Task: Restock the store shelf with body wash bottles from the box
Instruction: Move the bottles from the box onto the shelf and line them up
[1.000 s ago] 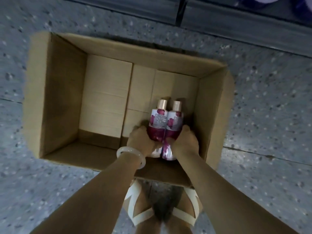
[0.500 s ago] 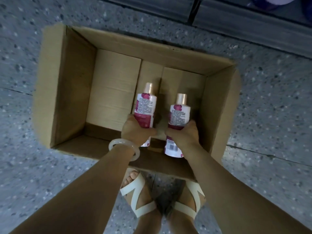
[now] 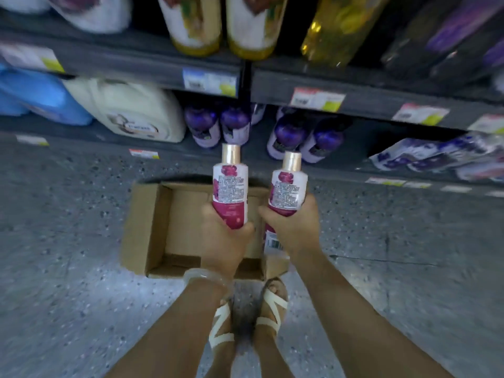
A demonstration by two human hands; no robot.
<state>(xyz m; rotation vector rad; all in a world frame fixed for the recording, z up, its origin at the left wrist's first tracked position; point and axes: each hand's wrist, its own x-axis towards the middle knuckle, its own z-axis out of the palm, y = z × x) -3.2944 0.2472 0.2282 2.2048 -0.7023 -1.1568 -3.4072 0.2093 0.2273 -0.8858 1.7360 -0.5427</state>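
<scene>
Fingers (image 3: 246, 230) of left hand (image 3: 222, 238) and right hand (image 3: 293, 230) each wrap one bottle's (image 3: 230, 192) lower body, mid-frame above the box (image 3: 144, 227). Rigid, smooth plastic, probably slippery; grip low.

An open cardboard box (image 3: 152, 230) sits on the speckled floor (image 3: 60, 241); purple bottles (image 3: 286, 137) line the bottom shelf (image 3: 114, 139)

Dim, cool store light; a brighter patch falls on the floor (image 3: 141, 290) by the box (image 3: 152, 227). Motion blur smears the shelf (image 3: 381, 102) goods and price tags (image 3: 317, 99), worst toward the edges, where the wide lens bends lines. The two bottles (image 3: 230, 186) at centre are sharpest, labels still unreadable.
</scene>
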